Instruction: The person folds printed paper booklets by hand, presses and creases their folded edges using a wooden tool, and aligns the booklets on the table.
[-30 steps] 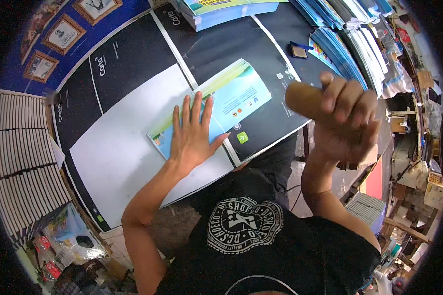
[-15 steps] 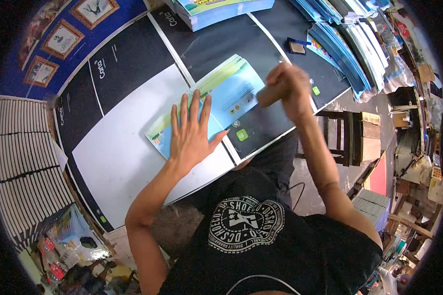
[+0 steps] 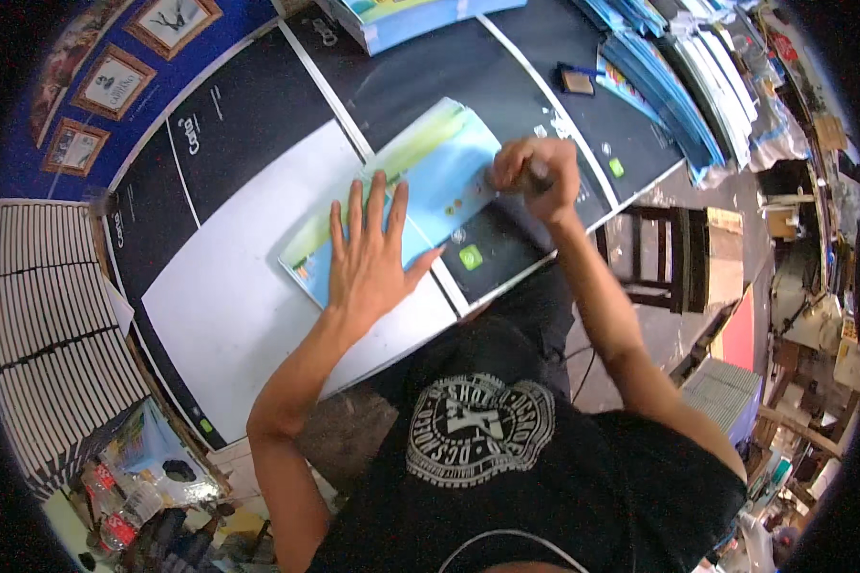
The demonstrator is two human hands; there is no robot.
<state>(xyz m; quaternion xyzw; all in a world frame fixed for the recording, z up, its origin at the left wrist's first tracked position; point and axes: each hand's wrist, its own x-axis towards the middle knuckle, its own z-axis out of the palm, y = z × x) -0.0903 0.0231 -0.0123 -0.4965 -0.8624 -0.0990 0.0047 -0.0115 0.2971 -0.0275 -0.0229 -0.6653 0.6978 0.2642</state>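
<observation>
A blue-and-green printed booklet or thin pile of sheets (image 3: 430, 181) lies slanted, partly on a white sheet and partly on the black tabletop. My left hand (image 3: 368, 248) rests flat on its left half, fingers spread. Over its right end, my right hand (image 3: 544, 177) is closed around a brown, stubby tool (image 3: 539, 176). Only a rounded dark end of that tool shows between the fingers, and its lower part is blurred. Whether it touches the paper, I cannot tell.
The large white sheet (image 3: 248, 258) covers the table's left part. A thick printed stack (image 3: 430, 27) stands at the back. Blue-edged piles (image 3: 664, 105) fill the back right, beside a small blue case with a tan pad (image 3: 576, 81). A wooden stool (image 3: 678, 258) stands off the right edge.
My right hand has moved left with the brown tool, onto the right end of the printed paper. The paper's fanned top edge looks flatter. My left hand has stayed put.
</observation>
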